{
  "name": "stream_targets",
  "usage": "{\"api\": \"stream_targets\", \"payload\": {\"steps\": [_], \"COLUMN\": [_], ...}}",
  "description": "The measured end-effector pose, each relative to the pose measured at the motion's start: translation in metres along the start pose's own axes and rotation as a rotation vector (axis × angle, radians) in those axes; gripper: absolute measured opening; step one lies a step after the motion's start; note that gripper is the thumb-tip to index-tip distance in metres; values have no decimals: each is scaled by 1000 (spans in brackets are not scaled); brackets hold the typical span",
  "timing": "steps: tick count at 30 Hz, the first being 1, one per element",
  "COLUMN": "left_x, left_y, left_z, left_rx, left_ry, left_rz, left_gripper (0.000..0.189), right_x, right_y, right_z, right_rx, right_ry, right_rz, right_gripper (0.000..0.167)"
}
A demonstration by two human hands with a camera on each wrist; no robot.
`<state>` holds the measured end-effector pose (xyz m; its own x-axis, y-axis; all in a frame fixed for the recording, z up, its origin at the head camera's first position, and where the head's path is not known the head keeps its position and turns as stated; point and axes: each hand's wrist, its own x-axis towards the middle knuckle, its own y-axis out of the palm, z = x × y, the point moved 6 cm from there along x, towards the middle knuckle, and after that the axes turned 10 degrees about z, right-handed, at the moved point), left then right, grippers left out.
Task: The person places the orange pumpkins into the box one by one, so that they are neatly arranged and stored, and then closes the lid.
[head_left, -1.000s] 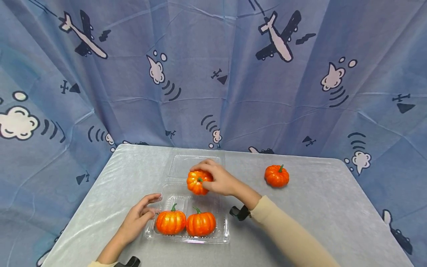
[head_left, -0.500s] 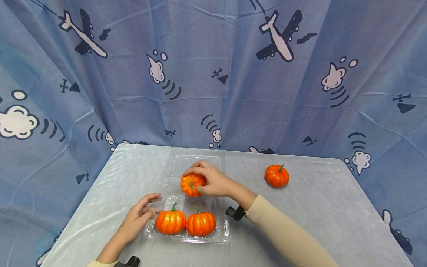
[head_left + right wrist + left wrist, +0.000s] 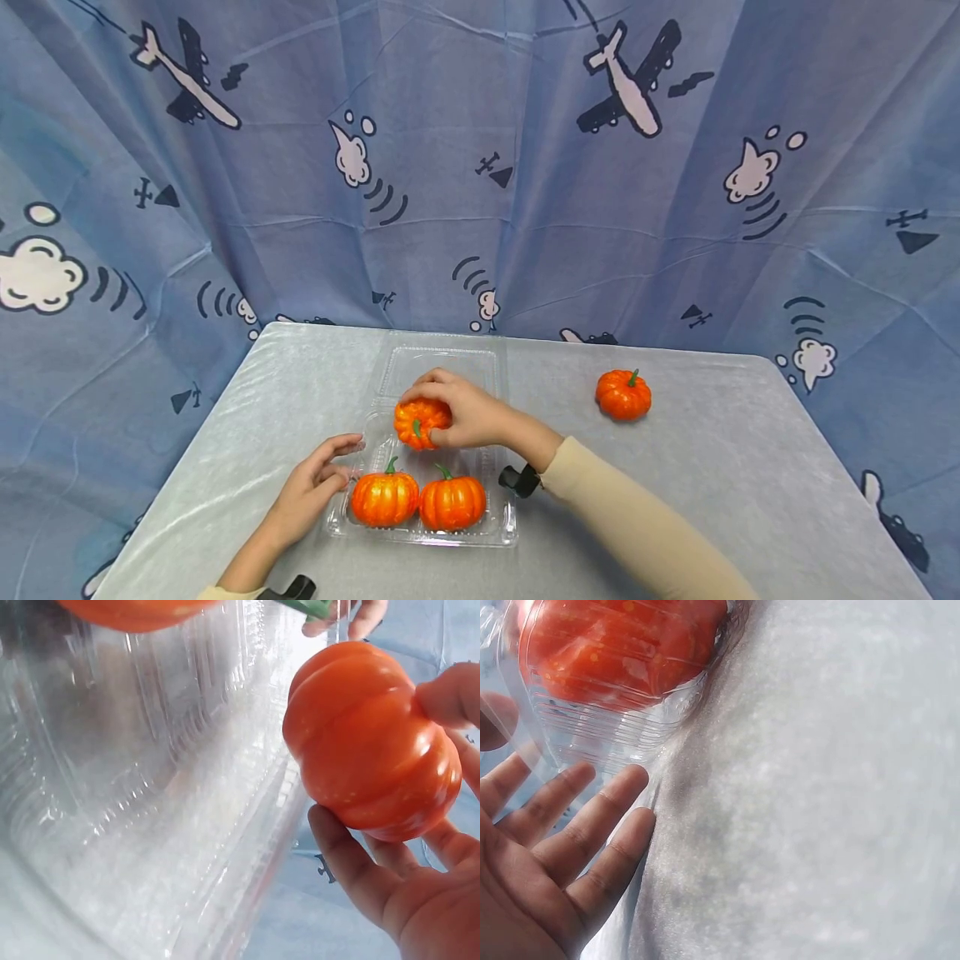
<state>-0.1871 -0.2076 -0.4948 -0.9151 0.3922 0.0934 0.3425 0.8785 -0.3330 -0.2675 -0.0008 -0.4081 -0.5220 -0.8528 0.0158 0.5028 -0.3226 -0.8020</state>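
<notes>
My right hand (image 3: 472,414) grips a small orange pumpkin (image 3: 411,419) with a green stem, fingers on its far side and thumb on its near side. It holds the pumpkin over the back left part of a clear plastic container (image 3: 506,533); the right wrist view shows the pumpkin (image 3: 367,742) above the clear walls. Two more pumpkins sit side by side in the front compartments, one left (image 3: 384,500) and one right (image 3: 453,504). My left hand (image 3: 303,493) rests at the container's left side, fingers loosely spread, fingertips (image 3: 636,780) right at the ribbed wall.
The container's clear lid (image 3: 397,367) lies folded back flat behind it. Another orange pumpkin (image 3: 624,396) stands on the grey cloth-covered table (image 3: 675,483) toward the back right. A blue curtain (image 3: 450,167) with printed planes hangs behind the table.
My right hand has carried the pumpkin leftward and a little toward the front, from over the back right part of the container to the back left. The left hand has stayed in place.
</notes>
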Motion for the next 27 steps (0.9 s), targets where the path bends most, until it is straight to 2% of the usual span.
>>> {"api": "stream_targets", "payload": {"steps": [12,20,27], "left_x": [0,0,0], "left_y": [0,0,0], "left_z": [1,-1,-2], "left_rx": [-5,4,6], "left_ry": [6,32,44], "left_rz": [7,4,2], "left_gripper": [44,44,43], "right_x": [12,15,19], "right_y": [17,23,27], "right_z": [5,11,16], "right_rx": [-102,-237,-328], "right_ry": [-22,-19,-50], "right_rz": [91,131,154], "right_gripper": [54,55,56]}}
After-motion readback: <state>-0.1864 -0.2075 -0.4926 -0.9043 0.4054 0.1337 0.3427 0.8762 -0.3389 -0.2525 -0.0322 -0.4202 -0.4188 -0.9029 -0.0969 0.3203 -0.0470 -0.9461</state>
